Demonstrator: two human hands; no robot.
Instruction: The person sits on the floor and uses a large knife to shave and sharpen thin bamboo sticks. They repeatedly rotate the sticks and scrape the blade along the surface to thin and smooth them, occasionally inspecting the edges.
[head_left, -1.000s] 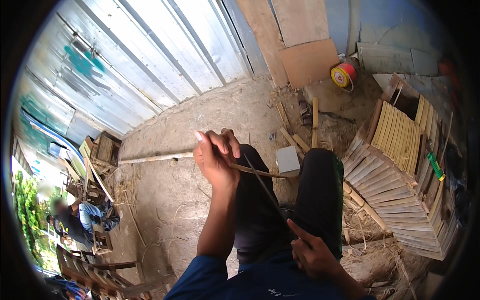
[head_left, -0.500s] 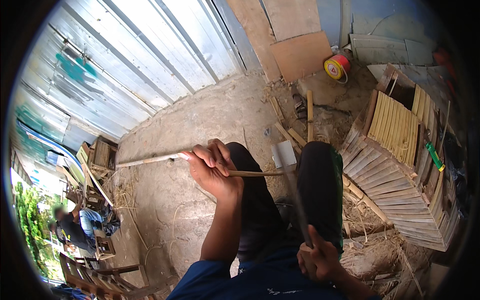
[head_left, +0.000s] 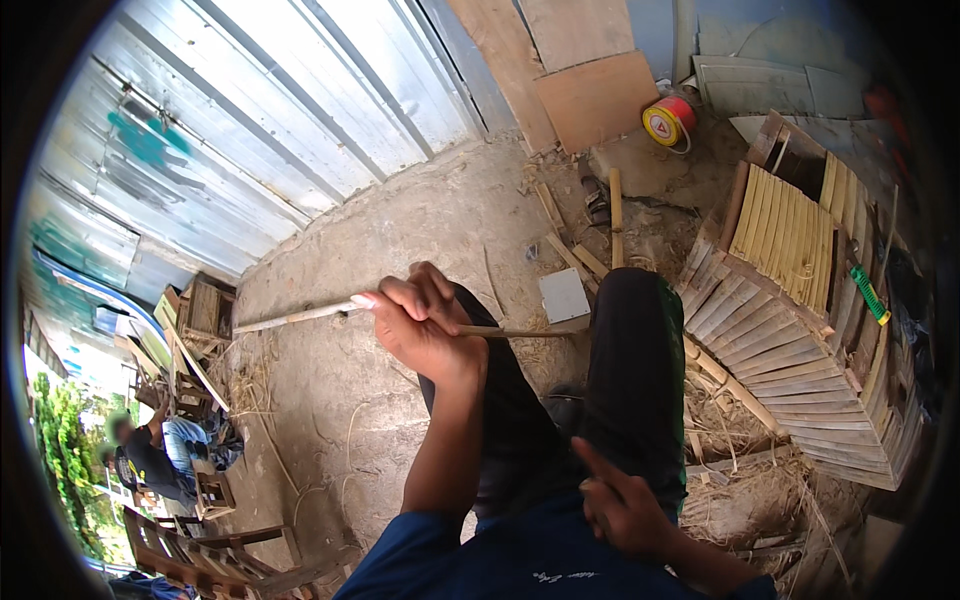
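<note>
My left hand [head_left: 430, 325] is closed round a thin wooden stick [head_left: 290, 319] held nearly level in front of my knees. Its pale end reaches out to the left, and the browner end [head_left: 530, 331] runs right toward my right knee. My right hand [head_left: 625, 510] is low by my lap, fingers curled and the index finger stretched up and to the left. The long-bladed knife it gripped half a second ago cannot be made out now against my dark trousers, and its handle is hidden in the hand.
At the right stands a large stack of wooden slats [head_left: 760, 340], a green-handled tool [head_left: 868, 295] on it. A white plate [head_left: 564, 296] and loose wood pieces [head_left: 615, 215] lie on the floor ahead. A red and yellow bucket [head_left: 668, 120] is farther back. Another person [head_left: 150, 465] sits far left.
My right hand has turned, its index finger now stretched out, and the blade that crossed the stick is no longer visible. The left hand keeps its hold, and the white plate shows fully.
</note>
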